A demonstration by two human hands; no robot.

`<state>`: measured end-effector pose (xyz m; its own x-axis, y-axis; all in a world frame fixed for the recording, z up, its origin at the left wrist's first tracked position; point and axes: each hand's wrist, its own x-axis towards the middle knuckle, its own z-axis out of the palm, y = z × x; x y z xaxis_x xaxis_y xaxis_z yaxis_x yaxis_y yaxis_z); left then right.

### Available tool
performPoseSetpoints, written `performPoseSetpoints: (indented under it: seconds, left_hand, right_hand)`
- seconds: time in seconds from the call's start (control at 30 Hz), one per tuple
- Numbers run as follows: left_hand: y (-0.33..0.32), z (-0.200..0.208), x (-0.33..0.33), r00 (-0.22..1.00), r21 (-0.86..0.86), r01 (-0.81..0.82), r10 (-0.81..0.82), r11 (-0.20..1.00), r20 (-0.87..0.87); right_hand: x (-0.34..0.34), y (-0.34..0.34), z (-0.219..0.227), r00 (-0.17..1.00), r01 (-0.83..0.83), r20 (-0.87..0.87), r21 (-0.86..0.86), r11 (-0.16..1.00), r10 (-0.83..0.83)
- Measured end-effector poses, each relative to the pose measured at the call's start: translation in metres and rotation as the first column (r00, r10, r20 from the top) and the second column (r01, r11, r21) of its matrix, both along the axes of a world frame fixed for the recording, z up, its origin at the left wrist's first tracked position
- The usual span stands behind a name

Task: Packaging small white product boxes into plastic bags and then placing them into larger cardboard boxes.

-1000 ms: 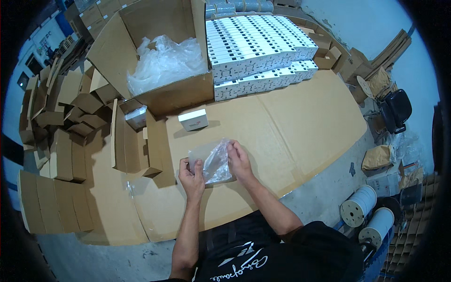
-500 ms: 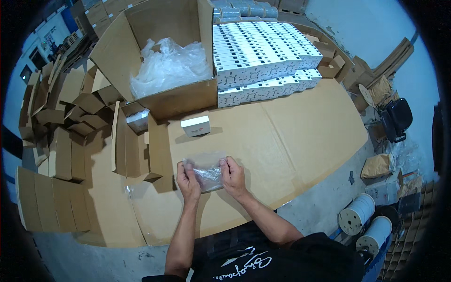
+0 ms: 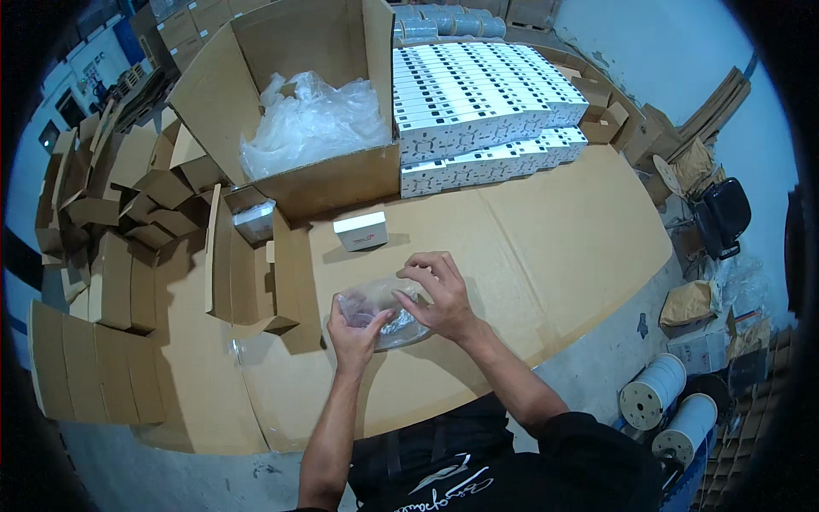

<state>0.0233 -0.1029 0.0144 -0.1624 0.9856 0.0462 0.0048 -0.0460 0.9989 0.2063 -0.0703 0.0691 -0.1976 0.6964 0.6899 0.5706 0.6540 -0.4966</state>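
Observation:
A clear plastic bag (image 3: 398, 329) is in my left hand (image 3: 351, 337), fingers closed round its left side and thumb across the front. Inside the crumpled film I cannot make out any contents. My right hand (image 3: 444, 299) is at the bag's upper right edge, fingers curved and apart from the thumb, whose tip lies against the film. Just beyond the bag, a small white box (image 3: 361, 231) sits on the cardboard-covered table (image 3: 478, 341). To the left stands an open narrow cardboard carton (image 3: 223, 282) with a wrapped white box (image 3: 254, 222) at its far end.
A large open cardboard box (image 3: 333, 181) filled with clear plastic bags (image 3: 311, 124) stands at the back. Beside it are stacked rows of white boxes (image 3: 478, 111). Brown cartons (image 3: 111, 273) crowd the left side. Cable spools (image 3: 653, 391) stand on the floor at right.
My right hand has let go of the bag's right side and risen, its fingers lifting apart from the film. My left hand has shifted slightly right, still holding the bag, which now bulges wider.

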Motion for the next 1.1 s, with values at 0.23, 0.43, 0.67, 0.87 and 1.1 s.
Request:
performPoseSetpoints:
  seconds: [0.23,0.43,0.67,0.87,1.1]
  left_hand:
    - [0.008,0.001,-0.003,0.999,0.036,0.000,0.002,0.999,-0.054]
    - [0.027,0.004,-0.006,0.986,0.071,-0.074,0.083,0.995,-0.141]
    - [0.032,-0.004,-0.007,0.975,0.123,-0.091,0.114,0.988,-0.193]
    - [0.030,-0.002,-0.007,0.984,0.102,-0.062,0.078,0.993,-0.162]
    - [0.030,0.003,-0.005,0.976,0.086,-0.069,0.085,0.994,-0.199]
  right_hand:
    - [0.002,0.019,-0.003,0.991,0.031,0.129,0.066,0.997,-0.039]
    - [0.015,0.038,0.019,0.969,-0.217,0.113,-0.023,0.976,0.218]
    - [0.029,0.058,0.037,0.851,-0.341,0.400,-0.072,0.937,0.340]
    - [0.014,0.051,0.050,0.787,-0.252,0.548,-0.133,0.959,0.283]
    - [0.003,0.059,0.044,0.749,-0.323,0.568,-0.138,0.936,0.342]
